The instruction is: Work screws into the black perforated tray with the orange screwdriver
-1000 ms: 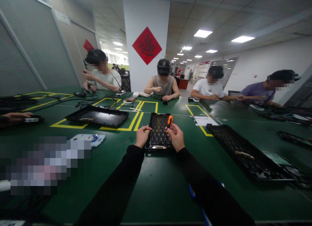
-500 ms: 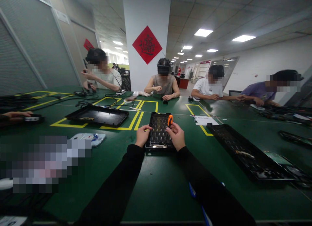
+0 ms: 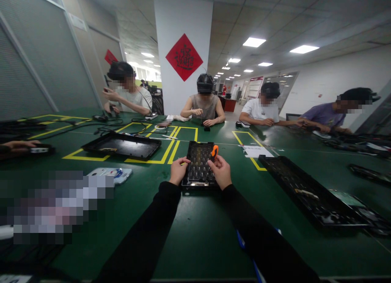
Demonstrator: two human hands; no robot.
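Observation:
A black rectangular tray-like casing (image 3: 200,165) with a patterned inside lies in front of me on the green table. My left hand (image 3: 179,170) grips its left edge, fingertips over the rim. My right hand (image 3: 221,171) is closed on a screwdriver with an orange and black handle (image 3: 215,151), held over the right side of the casing. The handle points up, and its tip is too small to make out. Along the near end of the casing runs a small pale strip (image 3: 199,184).
Another black casing (image 3: 122,145) lies at the left and a long one (image 3: 308,193) at the right. Nearer left is a light blue phone case (image 3: 124,175). A paper sheet (image 3: 256,151) lies beyond. Several people sit across the table (image 3: 189,238); a person's hand (image 3: 23,145) shows far left.
The orange handle has tilted slightly to the right in my right hand. My left hand has stayed on the casing's edge.

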